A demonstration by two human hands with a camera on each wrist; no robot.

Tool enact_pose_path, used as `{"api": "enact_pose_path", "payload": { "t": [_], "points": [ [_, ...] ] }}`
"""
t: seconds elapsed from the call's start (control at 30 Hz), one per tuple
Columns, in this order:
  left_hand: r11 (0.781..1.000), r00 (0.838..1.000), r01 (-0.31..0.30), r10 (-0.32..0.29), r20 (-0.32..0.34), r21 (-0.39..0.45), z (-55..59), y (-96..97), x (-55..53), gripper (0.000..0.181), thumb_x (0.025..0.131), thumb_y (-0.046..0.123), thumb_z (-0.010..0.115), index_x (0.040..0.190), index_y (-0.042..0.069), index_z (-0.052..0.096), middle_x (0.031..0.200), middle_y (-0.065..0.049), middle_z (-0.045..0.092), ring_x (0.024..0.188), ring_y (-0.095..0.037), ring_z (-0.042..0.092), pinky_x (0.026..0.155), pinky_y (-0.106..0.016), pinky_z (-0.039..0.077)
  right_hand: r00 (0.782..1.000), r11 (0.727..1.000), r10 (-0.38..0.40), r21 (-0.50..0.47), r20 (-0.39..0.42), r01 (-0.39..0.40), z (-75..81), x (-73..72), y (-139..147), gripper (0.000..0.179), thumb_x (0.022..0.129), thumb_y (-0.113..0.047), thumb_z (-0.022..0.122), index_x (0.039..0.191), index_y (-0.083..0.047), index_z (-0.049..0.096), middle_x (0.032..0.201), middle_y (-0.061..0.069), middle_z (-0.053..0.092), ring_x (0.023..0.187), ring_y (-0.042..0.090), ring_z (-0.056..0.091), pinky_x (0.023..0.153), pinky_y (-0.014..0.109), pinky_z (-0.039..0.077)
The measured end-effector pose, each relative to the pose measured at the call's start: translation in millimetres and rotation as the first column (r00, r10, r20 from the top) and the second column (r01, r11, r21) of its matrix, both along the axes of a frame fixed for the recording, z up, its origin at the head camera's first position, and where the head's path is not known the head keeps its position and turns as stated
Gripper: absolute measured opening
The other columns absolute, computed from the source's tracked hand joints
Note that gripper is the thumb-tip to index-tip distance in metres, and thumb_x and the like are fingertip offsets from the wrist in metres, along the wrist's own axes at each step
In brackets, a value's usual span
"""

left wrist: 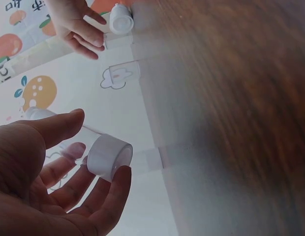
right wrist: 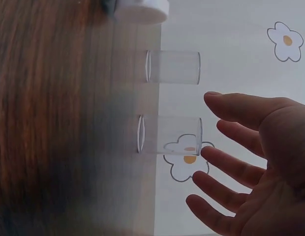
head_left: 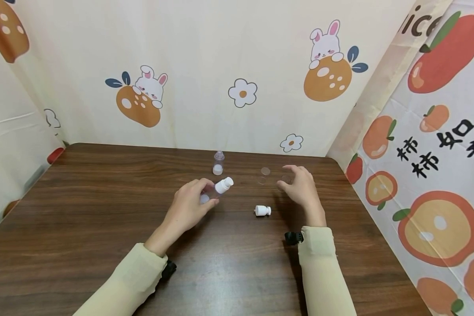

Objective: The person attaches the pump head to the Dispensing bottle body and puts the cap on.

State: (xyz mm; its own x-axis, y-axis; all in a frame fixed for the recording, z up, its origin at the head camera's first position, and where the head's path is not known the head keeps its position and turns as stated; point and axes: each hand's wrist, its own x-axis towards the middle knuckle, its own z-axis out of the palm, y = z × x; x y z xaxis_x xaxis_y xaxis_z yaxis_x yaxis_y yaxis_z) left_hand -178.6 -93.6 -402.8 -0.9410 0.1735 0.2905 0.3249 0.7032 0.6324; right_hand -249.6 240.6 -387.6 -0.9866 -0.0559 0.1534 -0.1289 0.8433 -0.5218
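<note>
My left hand (head_left: 191,202) grips a small clear bottle with a white pump top (head_left: 224,185), tilted up to the right above the table. The left wrist view shows its white base (left wrist: 109,155) among the fingers. My right hand (head_left: 300,188) is spread, thumb and fingers apart, close to one clear cylindrical cap (right wrist: 169,135); whether they touch it I cannot tell. A second clear cap (right wrist: 173,67) stands beside that one. Between the hands, a white pump head (head_left: 263,210) lies on its side.
Toward the back of the brown wooden table (head_left: 83,210) stands another clear bottle (head_left: 218,163) with white in its lower part. A printed cloth (head_left: 205,57) hangs behind the table, and another patterned cloth (head_left: 438,175) is on the right.
</note>
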Motion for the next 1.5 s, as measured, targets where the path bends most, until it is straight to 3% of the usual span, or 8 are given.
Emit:
{"api": "enact_pose_path", "payload": {
  "t": [0.27, 0.63, 0.83, 1.27, 1.5],
  "points": [
    [1.000, 1.000, 0.009, -0.009, 0.007, 0.005, -0.1, 0.1, 0.5, 0.036, 0.089, 0.022, 0.089, 0.119, 0.011, 0.072, 0.113, -0.007, 0.074, 0.099, -0.027, 0.068, 0.084, -0.045, 0.053, 0.999, 1.000, -0.004, 0.012, 0.032, 0.003, -4.6, 1.2, 2.9, 0.053, 0.096, -0.019, 0.079, 0.143, -0.002, 0.062, 0.134, 0.026, 0.063, 0.121, 0.043, 0.056, 0.104, 0.061, 0.044],
    [1.000, 1.000, 0.009, -0.009, 0.004, 0.015, -0.3, 0.5, 1.3, 0.036, 0.088, 0.020, 0.089, 0.119, 0.010, 0.072, 0.114, -0.008, 0.074, 0.101, -0.028, 0.068, 0.086, -0.046, 0.054, 0.998, 1.000, -0.013, -0.005, 0.061, 0.013, -9.6, -0.9, 2.9, 0.048, 0.098, -0.018, 0.077, 0.141, -0.002, 0.063, 0.135, 0.028, 0.066, 0.131, 0.047, 0.056, 0.109, 0.062, 0.044],
    [1.000, 1.000, 0.009, -0.009, 0.006, 0.013, 0.4, 0.6, 1.5, 0.037, 0.088, 0.021, 0.089, 0.119, 0.010, 0.072, 0.114, -0.008, 0.074, 0.102, -0.028, 0.069, 0.086, -0.046, 0.054, 0.997, 1.000, -0.025, -0.004, 0.069, 0.026, -11.5, -2.1, 2.0, 0.045, 0.099, -0.017, 0.075, 0.140, -0.004, 0.063, 0.135, 0.028, 0.066, 0.126, 0.045, 0.060, 0.106, 0.061, 0.046],
    [1.000, 1.000, 0.011, -0.011, 0.012, 0.019, 1.5, 0.5, 1.7, 0.037, 0.089, 0.022, 0.089, 0.120, 0.010, 0.072, 0.115, -0.008, 0.074, 0.103, -0.030, 0.069, 0.087, -0.046, 0.054, 0.998, 0.999, -0.046, 0.002, 0.042, 0.046, -14.3, -1.9, 1.2, 0.037, 0.101, -0.014, 0.071, 0.136, -0.003, 0.066, 0.128, 0.023, 0.070, 0.112, 0.038, 0.068, 0.097, 0.056, 0.052],
    [1.000, 1.000, 0.007, -0.007, 0.011, 0.012, 0.7, -0.4, 1.2, 0.037, 0.089, 0.022, 0.089, 0.120, 0.011, 0.072, 0.114, -0.008, 0.074, 0.101, -0.029, 0.068, 0.084, -0.045, 0.054, 0.999, 0.999, -0.043, -0.002, 0.011, 0.043, -9.6, -0.4, -0.4, 0.035, 0.101, -0.013, 0.071, 0.134, -0.003, 0.067, 0.125, 0.024, 0.070, 0.101, 0.036, 0.064, 0.092, 0.055, 0.051]
  ]
}}
